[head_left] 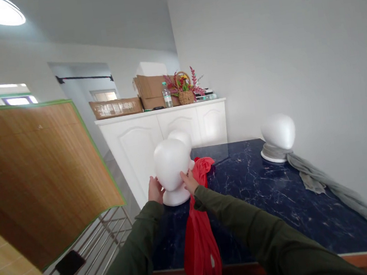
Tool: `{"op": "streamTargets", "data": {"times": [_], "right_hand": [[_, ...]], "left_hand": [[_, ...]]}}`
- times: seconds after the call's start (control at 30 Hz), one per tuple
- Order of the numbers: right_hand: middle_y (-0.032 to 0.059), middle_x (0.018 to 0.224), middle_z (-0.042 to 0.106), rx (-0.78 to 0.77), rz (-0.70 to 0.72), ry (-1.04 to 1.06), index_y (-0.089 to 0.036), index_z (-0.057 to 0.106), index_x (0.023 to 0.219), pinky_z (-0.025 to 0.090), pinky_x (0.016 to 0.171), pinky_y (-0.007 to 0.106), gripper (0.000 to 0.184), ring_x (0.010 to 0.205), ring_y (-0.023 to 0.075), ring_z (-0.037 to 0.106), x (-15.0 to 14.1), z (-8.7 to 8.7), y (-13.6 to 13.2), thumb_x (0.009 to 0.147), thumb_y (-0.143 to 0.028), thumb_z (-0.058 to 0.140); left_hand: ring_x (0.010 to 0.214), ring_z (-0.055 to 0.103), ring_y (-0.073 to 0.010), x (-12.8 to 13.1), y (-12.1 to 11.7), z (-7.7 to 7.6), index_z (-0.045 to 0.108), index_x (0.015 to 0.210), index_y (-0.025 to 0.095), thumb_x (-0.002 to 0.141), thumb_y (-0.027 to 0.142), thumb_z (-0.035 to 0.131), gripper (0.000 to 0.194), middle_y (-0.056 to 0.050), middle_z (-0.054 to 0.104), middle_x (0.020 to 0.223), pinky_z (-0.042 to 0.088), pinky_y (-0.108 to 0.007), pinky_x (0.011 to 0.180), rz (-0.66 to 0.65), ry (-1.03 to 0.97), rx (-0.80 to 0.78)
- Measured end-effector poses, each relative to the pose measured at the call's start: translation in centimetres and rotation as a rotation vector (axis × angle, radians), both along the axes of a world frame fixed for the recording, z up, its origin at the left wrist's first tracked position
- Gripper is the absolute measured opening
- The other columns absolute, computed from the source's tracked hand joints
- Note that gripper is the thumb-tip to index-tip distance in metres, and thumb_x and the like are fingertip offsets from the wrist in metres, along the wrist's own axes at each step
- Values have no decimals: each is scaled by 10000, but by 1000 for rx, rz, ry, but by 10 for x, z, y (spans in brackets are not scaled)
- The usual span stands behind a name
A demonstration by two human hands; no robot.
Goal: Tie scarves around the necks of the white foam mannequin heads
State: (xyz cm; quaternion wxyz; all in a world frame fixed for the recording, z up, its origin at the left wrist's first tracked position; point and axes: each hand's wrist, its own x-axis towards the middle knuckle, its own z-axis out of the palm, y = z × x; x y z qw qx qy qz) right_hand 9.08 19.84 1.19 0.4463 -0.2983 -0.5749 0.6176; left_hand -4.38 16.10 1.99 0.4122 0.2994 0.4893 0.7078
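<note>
The heads [172,163] are white. One scarf [200,238] is red, the other scarf [322,178] is grey. The table [252,182] is dark blue with white veins, like marble. The sleeves [247,223] are dark green.

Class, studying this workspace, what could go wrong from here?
The smooth white egg-shaped mannequin head between the left hand and right hand might bump the white rounded head partly hidden behind it. The long red fabric hangs over the dark blue marbled table's edge and could slide off. Snagging the sheer grey scarf might tug the head it encircles.
</note>
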Motion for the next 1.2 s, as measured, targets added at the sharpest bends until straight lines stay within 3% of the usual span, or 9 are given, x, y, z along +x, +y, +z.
{"op": "streamTargets", "data": {"times": [0.17,0.27,0.33,0.5,0.67,0.8,1.0,1.13,1.2], "right_hand": [[77,1311,405,192,26,104,-264,177,1359,357,955,382,681,1121,195,452,26,21,-33,785,-464,484],[61,1299,427,361,-20,159,-260,246,1344,334,982,362,640,1125,185,449,73,37,-54,789,-456,498],[49,1339,384,369,-107,170,-259,275,1336,325,993,358,616,1170,191,410,115,39,-65,796,-456,495],[36,1401,297,251,-312,192,-266,287,1340,370,953,384,556,1249,219,318,218,3,-80,839,-474,410],[36,1399,306,192,-438,124,-265,289,1341,383,936,395,566,1249,225,322,278,-29,-83,836,-495,396],[15,1403,297,165,-450,80,-296,280,1340,393,928,381,595,1246,216,327,293,-32,-72,808,-524,421],[51,1394,303,106,-464,69,-276,245,1354,401,913,391,692,1218,232,356,291,-40,-55,759,-570,443],[89,1378,316,108,-501,32,-231,240,1356,361,951,398,730,1230,237,337,291,-50,-57,746,-566,460],[116,1352,342,77,-562,-7,-213,224,1360,344,961,415,740,1221,243,351,295,-60,-64,751,-567,451]], "left_hand": [[1171,415,-217,23,-48,16,522,1093,236,835,540,254,481,-40,487,1264,417,-340,829,16,70,265],[1220,366,-229,64,-77,30,491,1167,250,833,559,260,510,-43,454,1306,380,-378,901,-76,121,356],[1253,325,-227,100,-89,33,436,1232,270,847,555,231,521,-38,411,1345,334,-407,952,-184,143,367],[1299,248,-208,193,-87,8,297,1323,329,860,534,246,509,4,278,1425,270,-409,1009,-452,186,283],[1302,239,-217,251,-70,-21,234,1357,264,806,580,348,645,-48,262,1430,249,-396,1027,-566,208,218],[1305,228,-223,269,-54,-27,212,1354,294,817,574,304,613,-28,235,1441,219,-449,1025,-539,218,109],[1302,244,-207,275,-34,-35,245,1333,328,832,571,247,557,-21,251,1436,225,-467,1008,-509,237,41],[1278,301,-208,267,-34,-37,243,1341,310,831,590,188,584,-54,281,1422,285,-439,983,-503,261,-35],[1228,380,-218,249,-42,-33,254,1345,247,823,585,238,622,-103,315,1399,345,-390,949,-426,350,-61]]}}
